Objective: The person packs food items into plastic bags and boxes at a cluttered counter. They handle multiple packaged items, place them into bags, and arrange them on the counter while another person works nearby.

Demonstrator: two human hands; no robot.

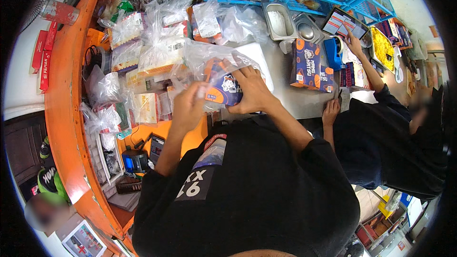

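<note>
Blue-and-orange printed cardboard box held above the near edge of the steel surface, half inside a clear crinkled plastic bag. Right hand closed on the box's right side in a firm grip; left hand pinched on the bag. Similar blue-and-orange carton stood farther right.

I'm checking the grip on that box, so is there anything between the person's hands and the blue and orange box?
Partly. The right hand grips the blue and orange box directly on its right side. The clear plastic bag is draped around the box, and its film appears to lie near the left hand; whether it separates that hand from the box is unclear.
</note>
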